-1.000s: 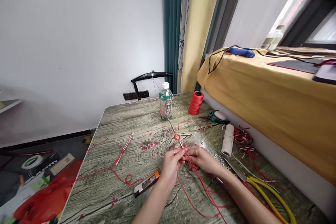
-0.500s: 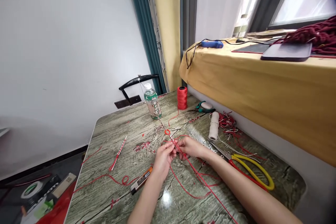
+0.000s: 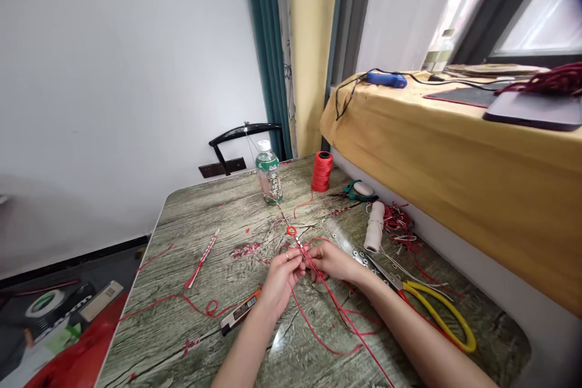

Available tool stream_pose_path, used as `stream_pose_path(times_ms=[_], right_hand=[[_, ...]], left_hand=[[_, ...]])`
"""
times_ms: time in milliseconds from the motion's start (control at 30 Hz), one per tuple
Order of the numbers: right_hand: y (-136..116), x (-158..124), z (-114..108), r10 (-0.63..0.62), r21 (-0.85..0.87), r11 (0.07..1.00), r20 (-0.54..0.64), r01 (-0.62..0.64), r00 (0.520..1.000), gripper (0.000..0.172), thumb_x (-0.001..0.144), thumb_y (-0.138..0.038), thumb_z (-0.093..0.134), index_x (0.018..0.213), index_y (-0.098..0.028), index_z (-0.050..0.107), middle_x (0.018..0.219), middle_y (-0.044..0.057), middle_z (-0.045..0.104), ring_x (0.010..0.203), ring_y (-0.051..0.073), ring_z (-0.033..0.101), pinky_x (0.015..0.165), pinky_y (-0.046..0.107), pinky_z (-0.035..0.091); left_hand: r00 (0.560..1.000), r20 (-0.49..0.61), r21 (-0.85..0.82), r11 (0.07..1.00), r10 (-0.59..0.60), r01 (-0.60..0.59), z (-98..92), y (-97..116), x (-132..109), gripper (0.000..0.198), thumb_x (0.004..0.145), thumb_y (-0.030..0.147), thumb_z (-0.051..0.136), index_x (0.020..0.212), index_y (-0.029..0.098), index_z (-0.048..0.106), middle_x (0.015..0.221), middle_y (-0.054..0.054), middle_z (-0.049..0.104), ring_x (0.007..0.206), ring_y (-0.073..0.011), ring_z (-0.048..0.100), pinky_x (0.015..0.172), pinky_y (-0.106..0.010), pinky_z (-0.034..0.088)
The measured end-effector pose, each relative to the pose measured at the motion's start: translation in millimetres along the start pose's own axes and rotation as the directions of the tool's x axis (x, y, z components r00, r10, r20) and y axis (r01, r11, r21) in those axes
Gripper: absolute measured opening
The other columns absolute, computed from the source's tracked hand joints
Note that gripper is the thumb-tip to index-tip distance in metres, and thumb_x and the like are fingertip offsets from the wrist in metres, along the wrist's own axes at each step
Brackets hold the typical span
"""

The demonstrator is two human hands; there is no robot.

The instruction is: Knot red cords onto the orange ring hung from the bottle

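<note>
My left hand and my right hand meet at the middle of the table, fingers pinched on thin red cord. Between them the cord joins a short braided piece with small silvery beads. Beyond it an orange-red ring is tied by a string that runs to a bottle with a green label. Loose cord ends trail toward me and loop below my hands. The fingertips partly hide the knot.
Scissors with yellow and red handles lie at right, near metal rings, a white spool and green pliers. A red spool stands behind. A box cutter and a braided piece lie left.
The view has turned slightly, so the table's things sit a little differently. Both hands stay pinched on the cord at nearly the same spot.
</note>
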State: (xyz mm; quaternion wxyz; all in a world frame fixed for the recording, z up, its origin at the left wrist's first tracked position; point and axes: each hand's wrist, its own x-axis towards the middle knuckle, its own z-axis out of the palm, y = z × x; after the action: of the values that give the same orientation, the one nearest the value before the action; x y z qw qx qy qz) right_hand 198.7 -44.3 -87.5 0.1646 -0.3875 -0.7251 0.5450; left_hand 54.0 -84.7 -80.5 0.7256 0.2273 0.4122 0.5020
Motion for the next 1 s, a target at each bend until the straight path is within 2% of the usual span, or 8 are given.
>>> stream_pose_path(times_ms=[100,233,400,533,733,1000], right_hand=[[0.1,0.5,0.1,-0.012,-0.01,1.0,0.019,0.012,1.0,0.022,0.077,-0.025,0.043,0.07,-0.012,0.06,0.055,0.001,0.059,0.045,0.009,0.053,0.043,0.018,0.04],[2.9,1.6,0.8,-0.014,0.018,1.0,0.02,0.014,1.0,0.023,0.077,-0.03,0.046,0.071,-0.012,0.059,0.056,0.001,0.059,0.046,0.009,0.053,0.043,0.018,0.04],[1.6,1.3,1.0,0.004,0.074,0.997,0.027,-0.006,1.0,0.031,0.075,-0.041,0.048,0.07,-0.011,0.058,0.053,0.001,0.057,0.042,0.009,0.051,0.042,0.019,0.04],[0.2,1.7,0.0,0.001,0.106,0.994,0.047,-0.006,0.999,0.036,0.074,-0.046,0.049,0.067,-0.011,0.057,0.052,0.001,0.056,0.041,0.009,0.051,0.041,0.019,0.04],[3.7,2.4,0.7,-0.021,0.078,0.997,0.049,0.018,0.999,0.035,0.074,-0.044,0.049,0.067,-0.012,0.058,0.053,0.001,0.057,0.043,0.009,0.052,0.044,0.02,0.041],[5.4,1.8,-0.4,-0.07,0.031,0.997,0.043,0.069,0.997,0.03,0.078,-0.037,0.046,0.072,-0.012,0.06,0.056,0.001,0.059,0.047,0.009,0.053,0.044,0.018,0.04]], left_hand=[[1.0,0.019,-0.024,1.0,0.014,-0.014,-0.8,-1.8,0.3,0.021,0.063,0.008,0.061,0.083,0.008,0.066,0.064,-0.004,0.058,0.052,-0.005,0.048,0.05,-0.015,0.04],[0.998,0.023,-0.053,0.997,0.064,-0.063,-1.5,-4.2,1.9,0.022,0.062,0.008,0.061,0.084,0.008,0.066,0.068,-0.005,0.06,0.052,-0.0047,0.047,0.05,-0.016,0.039],[0.999,-0.011,-0.052,0.997,0.053,-0.053,1.1,-4.9,3.0,0.02,0.061,0.009,0.063,0.08,0.008,0.067,0.064,-0.005,0.059,0.049,-0.0041,0.045,0.048,-0.016,0.038],[0.994,-0.051,-0.032,0.994,0.101,-0.103,4.7,-6.5,2.8,0.017,0.06,0.014,0.066,0.076,0.01,0.067,0.076,-0.006,0.062,0.05,-0.0027,0.045,0.049,-0.015,0.038],[0.989,-0.079,-0.04,0.991,0.122,-0.126,6.2,-8.8,4.0,0.018,0.055,0.015,0.068,0.071,0.009,0.068,0.061,-0.004,0.06,0.047,-0.0038,0.044,0.047,-0.016,0.036],[0.987,-0.088,-0.029,0.99,0.132,-0.135,5.5,-8.5,4.1,0.021,0.054,0.016,0.07,0.073,0.007,0.068,0.054,-0.002,0.056,0.045,-0.0037,0.042,0.045,-0.016,0.033]])
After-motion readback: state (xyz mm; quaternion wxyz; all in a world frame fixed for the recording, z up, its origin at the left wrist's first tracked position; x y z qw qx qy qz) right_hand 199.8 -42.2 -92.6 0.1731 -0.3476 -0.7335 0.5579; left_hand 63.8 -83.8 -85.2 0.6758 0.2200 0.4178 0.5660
